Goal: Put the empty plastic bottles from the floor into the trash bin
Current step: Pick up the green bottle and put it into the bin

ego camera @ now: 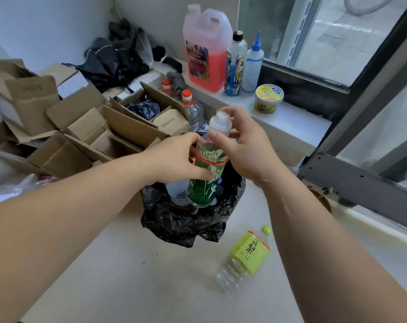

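Observation:
A clear bottle with a green label [207, 180] stands upright over the trash bin lined with a black bag [188, 224], its base at the bin's mouth. My left hand [174, 159] grips its upper body from the left. My right hand [242, 145] holds its neck just under the white cap, thumb in front. Another clear bottle [178, 193] lies inside the bin beside it. On the floor to the bin's right lies an empty bottle with a yellow-green label and a green cap [244, 257].
Open cardboard boxes [86, 131] are piled to the left and behind the bin, with two red-capped bottles [190, 106] among them. The white window ledge [291, 122] carries a pink jug [206, 50], two bottles and a yellow tub [268, 99]. A grey metal bracket [360, 183] juts in at right.

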